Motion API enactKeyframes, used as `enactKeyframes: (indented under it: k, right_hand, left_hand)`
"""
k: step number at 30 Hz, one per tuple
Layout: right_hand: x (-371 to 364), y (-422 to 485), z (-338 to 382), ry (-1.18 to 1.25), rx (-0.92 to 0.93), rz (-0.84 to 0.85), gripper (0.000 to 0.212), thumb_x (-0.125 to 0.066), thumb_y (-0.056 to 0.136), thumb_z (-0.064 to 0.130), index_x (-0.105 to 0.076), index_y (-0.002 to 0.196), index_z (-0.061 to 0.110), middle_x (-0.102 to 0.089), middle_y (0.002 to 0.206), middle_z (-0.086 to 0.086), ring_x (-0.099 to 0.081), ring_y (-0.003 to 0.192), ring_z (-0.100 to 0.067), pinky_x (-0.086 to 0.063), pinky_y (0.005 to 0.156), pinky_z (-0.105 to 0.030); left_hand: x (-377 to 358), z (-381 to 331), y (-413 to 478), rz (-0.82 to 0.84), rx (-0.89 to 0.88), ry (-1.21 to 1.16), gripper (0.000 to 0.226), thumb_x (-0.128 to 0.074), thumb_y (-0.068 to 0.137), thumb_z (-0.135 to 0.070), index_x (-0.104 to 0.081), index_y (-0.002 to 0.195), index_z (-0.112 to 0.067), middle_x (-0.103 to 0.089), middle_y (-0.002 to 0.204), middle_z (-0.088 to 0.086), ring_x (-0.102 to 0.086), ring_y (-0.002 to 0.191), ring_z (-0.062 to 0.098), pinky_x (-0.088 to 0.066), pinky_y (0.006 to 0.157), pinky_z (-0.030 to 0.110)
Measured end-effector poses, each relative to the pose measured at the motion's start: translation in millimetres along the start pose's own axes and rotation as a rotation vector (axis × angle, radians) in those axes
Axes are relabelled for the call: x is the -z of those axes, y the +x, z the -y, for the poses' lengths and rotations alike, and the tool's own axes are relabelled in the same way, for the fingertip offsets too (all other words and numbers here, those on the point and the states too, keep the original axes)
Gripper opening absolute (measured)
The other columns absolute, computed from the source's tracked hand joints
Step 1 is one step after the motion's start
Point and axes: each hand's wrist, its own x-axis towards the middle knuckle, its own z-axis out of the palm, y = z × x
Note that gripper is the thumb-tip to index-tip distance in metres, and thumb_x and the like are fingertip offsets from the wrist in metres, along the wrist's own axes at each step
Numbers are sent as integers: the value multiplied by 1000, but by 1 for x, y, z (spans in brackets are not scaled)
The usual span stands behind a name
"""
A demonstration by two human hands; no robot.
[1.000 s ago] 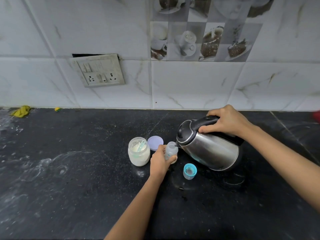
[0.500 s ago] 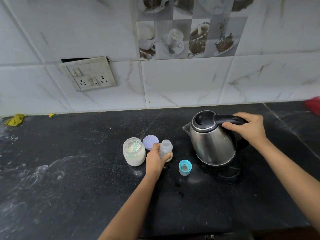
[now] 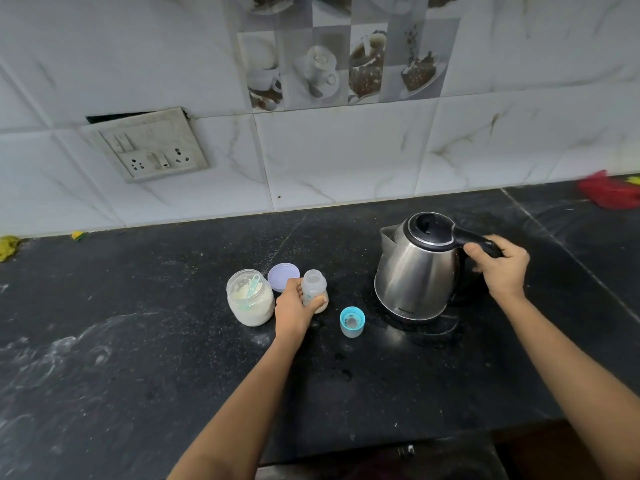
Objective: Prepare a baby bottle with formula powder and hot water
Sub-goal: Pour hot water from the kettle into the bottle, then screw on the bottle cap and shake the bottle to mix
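Small clear plastic baby bottle, uncapped and upright on the black stone counter beside a powder jar, gripped by the left hand; right hand curled round the upright steel kettle's black handle.

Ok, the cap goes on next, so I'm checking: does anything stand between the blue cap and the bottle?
Nothing visible does. The blue cap stands on the counter apart from the bottle, only bare counter between. The left hand grips the bottle's side, its mouth uncovered; the right hand holds the kettle handle.
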Motion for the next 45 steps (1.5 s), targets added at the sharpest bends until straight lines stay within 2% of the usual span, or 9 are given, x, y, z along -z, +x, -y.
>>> enactKeyframes:
  k: [5,9,11,14,17,20,26,33,45]
  right_hand:
    - [0,-1,1,18,34,-30,7,-75,73,38,-69,71,41,-60,58,16,-53,52,-1,-48,49,-16]
    - [-1,-4,-3,-118,40,-23,42,-67,72,51,-66,97,17,-66,82,17,-58,79,1,-43,70,-11]
    - [-2,-12,1,-324,111,-97,58,-69,73,49,-60,114,8,-58,110,-7,-52,104,-19,-34,82,-13]
    - [-22,-40,16,-511,377,-264,49,-73,77,32,-59,111,-1,-51,111,-25,-44,108,-37,-27,94,-14]
    - [-62,-81,22,-476,559,67,32,-67,82,28,-66,103,5,-57,105,-12,-50,104,-24,-42,93,-26]
    - [-96,-108,19,-600,371,613,51,-66,84,38,-55,128,17,-49,125,2,-43,118,-11,-47,95,-34]
    - [-136,-104,9,-756,102,839,77,-69,81,41,-35,148,24,-39,140,1,-40,126,-20,-44,101,-37]
    - [-150,-102,6,-781,104,833,54,-71,79,34,-53,129,24,-53,116,-1,-50,109,-19,-48,89,-34]
    - [-144,-106,19,-570,-35,789,52,-78,72,32,-57,120,27,-54,108,5,-54,97,-9,-48,81,-26]
  left_hand:
    - [0,-3,-5,-7,-8,3,41,-78,78,-24,-49,107,-23,-61,103,-8,-58,97,12,-44,84,26]
    - [1,-5,-6,-3,-18,2,40,-77,79,-24,-50,108,-21,-62,102,-6,-58,96,13,-42,82,25]
    - [1,-4,-4,4,-17,2,41,-78,78,-24,-51,109,-20,-62,103,-6,-59,97,13,-43,83,26]
    - [0,-3,-4,6,-16,-10,41,-77,79,-24,-49,108,-21,-62,102,-7,-59,98,13,-44,84,26]
    - [0,-3,-4,10,-20,-6,40,-77,80,-24,-49,109,-20,-62,104,-6,-58,97,13,-43,83,26]
    - [1,-1,-3,23,-33,2,41,-77,79,-24,-50,110,-19,-62,104,-6,-59,98,13,-46,86,29]
    - [3,2,2,64,-25,-33,45,-80,76,-21,-51,110,-22,-65,109,-4,-62,102,15,-50,94,36]
    - [1,3,-28,39,-54,-92,77,-87,65,-13,-41,127,-14,-51,121,-5,-49,109,9,-41,92,25]
    - [-27,21,-65,221,-190,187,49,-75,79,-37,-53,122,-29,-54,111,-11,-53,100,9,-52,86,34]
